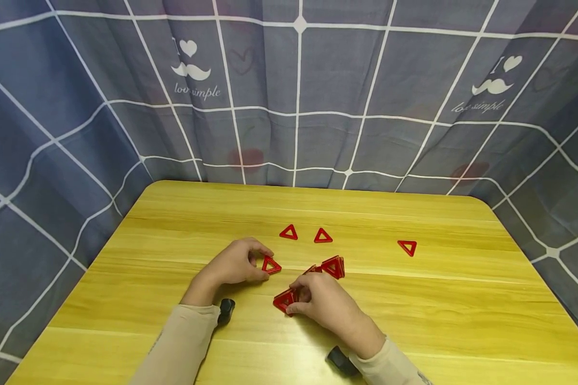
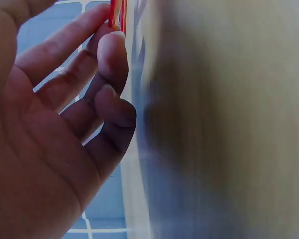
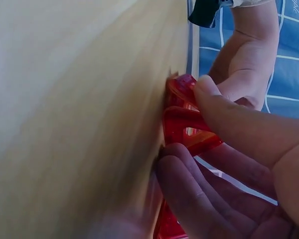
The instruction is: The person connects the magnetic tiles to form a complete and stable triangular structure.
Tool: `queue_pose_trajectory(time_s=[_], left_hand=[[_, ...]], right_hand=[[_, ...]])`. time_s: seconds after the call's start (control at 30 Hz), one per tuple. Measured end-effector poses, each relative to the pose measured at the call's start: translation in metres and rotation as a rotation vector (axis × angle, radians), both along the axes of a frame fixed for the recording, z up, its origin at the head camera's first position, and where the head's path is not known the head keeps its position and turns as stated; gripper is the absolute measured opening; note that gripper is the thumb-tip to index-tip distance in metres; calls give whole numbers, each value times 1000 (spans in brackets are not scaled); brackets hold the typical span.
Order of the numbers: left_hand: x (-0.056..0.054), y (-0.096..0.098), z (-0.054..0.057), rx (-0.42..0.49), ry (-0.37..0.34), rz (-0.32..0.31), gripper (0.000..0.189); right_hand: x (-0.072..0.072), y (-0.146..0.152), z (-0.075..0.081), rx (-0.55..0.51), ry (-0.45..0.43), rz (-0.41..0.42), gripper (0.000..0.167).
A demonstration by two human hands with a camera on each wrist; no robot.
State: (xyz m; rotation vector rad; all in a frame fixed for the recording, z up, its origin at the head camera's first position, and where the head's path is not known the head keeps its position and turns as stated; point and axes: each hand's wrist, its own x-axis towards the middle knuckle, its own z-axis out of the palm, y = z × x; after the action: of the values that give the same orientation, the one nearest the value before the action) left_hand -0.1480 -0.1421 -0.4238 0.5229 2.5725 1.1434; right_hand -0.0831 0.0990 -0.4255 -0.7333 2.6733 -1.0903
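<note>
My left hand (image 1: 238, 262) pinches a hollow red triangle (image 1: 271, 265) between thumb and fingertips, just above the wooden table. In the left wrist view, the red edge (image 2: 118, 15) of that piece shows at the fingertips. My right hand (image 1: 325, 302) grips a small stack of red triangles (image 1: 284, 300) low over the table, nearer the body. Red pieces (image 3: 187, 129) stand between its thumb and fingers in the right wrist view. Another triangle stack (image 1: 334, 267) lies just beyond the right hand, alongside red pieces (image 1: 313, 269) partly hidden by the knuckles.
Two single red triangles lie farther back, one at left (image 1: 289, 232) and one at right (image 1: 323, 236). Another triangle (image 1: 407, 247) lies off to the right. A grey checked curtain (image 1: 270, 133) encloses the back and sides of the wooden table (image 1: 462, 299).
</note>
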Motion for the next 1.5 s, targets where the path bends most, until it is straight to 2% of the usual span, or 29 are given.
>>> queue_pose_trajectory(time_s=[0.17,0.43,0.73,1.1,1.3,1.5], left_hand=[[2,4,-1,9,-28,-29,42],[3,9,-3,3,-56,-67,41],[3,11,-5,-3,-53,-66,39],[5,12,-4,-13,-28,-76,39],[5,11,-3,-16,-8,-79,40],[6,10,-2,-7,-15,-74,41]], right_hand=[[1,4,4,0,-39,23,32],[-2,17,12,72,-37,49,29],[-6,29,18,135,-37,-5,29],[-13,39,19,179,-58,-181,30],[-18,50,20,227,-9,-205,35],[-24,59,20,218,-9,-201,40]])
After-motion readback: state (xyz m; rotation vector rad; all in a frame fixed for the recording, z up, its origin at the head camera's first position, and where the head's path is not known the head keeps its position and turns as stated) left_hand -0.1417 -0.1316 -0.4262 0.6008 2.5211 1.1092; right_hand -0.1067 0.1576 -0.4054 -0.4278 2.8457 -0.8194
